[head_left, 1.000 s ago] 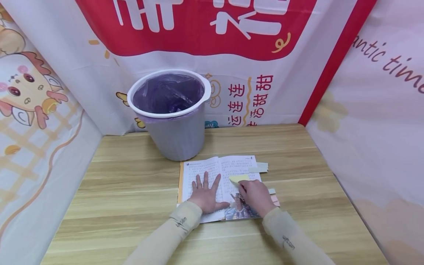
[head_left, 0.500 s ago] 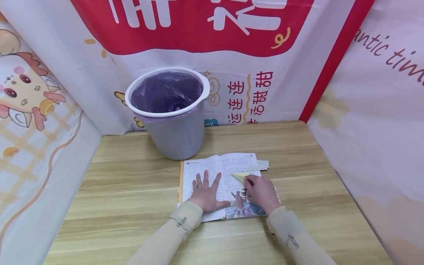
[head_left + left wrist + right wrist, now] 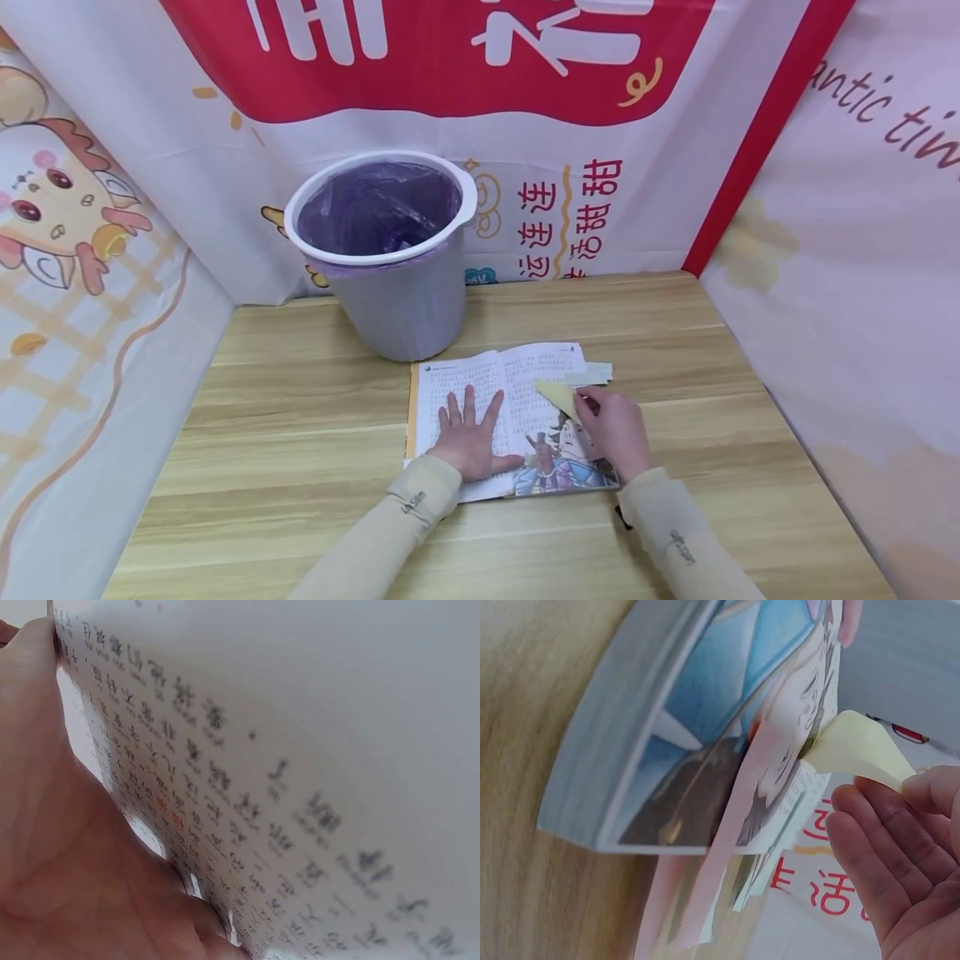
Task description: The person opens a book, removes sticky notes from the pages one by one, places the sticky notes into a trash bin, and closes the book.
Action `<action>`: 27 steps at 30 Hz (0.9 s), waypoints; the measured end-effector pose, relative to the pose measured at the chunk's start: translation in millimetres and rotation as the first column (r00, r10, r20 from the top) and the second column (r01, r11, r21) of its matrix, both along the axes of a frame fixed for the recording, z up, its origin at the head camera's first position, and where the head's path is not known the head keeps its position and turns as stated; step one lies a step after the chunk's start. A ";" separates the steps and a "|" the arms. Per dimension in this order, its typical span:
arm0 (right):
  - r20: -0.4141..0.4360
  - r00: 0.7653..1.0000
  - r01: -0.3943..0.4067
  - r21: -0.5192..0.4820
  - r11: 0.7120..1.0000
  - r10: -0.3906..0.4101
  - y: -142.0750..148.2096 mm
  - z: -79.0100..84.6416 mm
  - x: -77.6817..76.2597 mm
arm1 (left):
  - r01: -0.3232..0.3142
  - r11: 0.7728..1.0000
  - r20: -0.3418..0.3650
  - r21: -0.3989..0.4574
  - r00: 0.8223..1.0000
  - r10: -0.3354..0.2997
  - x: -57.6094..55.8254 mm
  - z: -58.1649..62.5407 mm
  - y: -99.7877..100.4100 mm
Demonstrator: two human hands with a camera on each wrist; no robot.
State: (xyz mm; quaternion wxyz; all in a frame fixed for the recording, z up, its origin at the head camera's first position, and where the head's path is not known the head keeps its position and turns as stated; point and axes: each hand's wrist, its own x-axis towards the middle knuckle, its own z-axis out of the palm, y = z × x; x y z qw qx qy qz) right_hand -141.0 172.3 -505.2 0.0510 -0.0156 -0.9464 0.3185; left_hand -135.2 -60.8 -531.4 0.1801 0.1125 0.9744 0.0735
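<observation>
An open book [image 3: 536, 362] lies on the wooden table, text on both pages and a coloured picture at the lower right. My left hand [image 3: 468, 442] rests on the left page with its fingers spread; its palm shows beside the print in the left wrist view. Between thumb and fingers, my right hand [image 3: 617, 429] pinches one end of a pale yellow sticky note [image 3: 862, 746]. The note bends, its far end at the right page; whether it still sticks there I cannot tell. Pink paper strips [image 3: 721, 851] and pale green strips [image 3: 594, 372] jut from the book's right edge.
Behind the book stands a grey bin [image 3: 411, 312] with a white rim and a purple liner. Printed cloth hangs behind the table [image 3: 300, 450] and along both sides, its red band [image 3: 757, 158] at the back right corner.
My right hand has moved right and slightly away from me, drawing the sticky note toward the page's right edge. More of the picture shows. The left hand stays on the page.
</observation>
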 end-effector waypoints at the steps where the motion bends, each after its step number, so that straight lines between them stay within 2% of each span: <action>1: 0.006 1.000 0.010 -0.006 1.000 -0.010 0.8 0.7 -0.1 | 0.000 1.000 0.002 0.001 1.000 0.000 -0.2 -0.4 -0.1; 5: -0.008 1.000 0.029 -0.017 0.999 -0.029 5.8 1.9 -1.3 | -0.003 1.000 0.004 0.008 1.000 0.003 -0.5 -2.4 -0.1; 13: -0.103 0.993 0.045 -0.050 0.998 -0.050 18.9 5.5 -2.5 | -0.003 1.000 -0.001 0.005 1.000 0.003 -0.8 -4.0 -0.2; 22: -0.081 0.988 0.120 -0.119 0.986 -0.130 30.2 12.0 -3.2 | 0.005 1.000 -0.013 0.005 1.000 -0.005 -1.4 -2.9 -1.0; 27: -0.073 0.978 0.175 -0.217 0.961 -0.194 37.1 18.5 -3.8 | 0.003 1.000 -0.004 0.016 1.000 -0.003 -1.6 -3.7 -1.7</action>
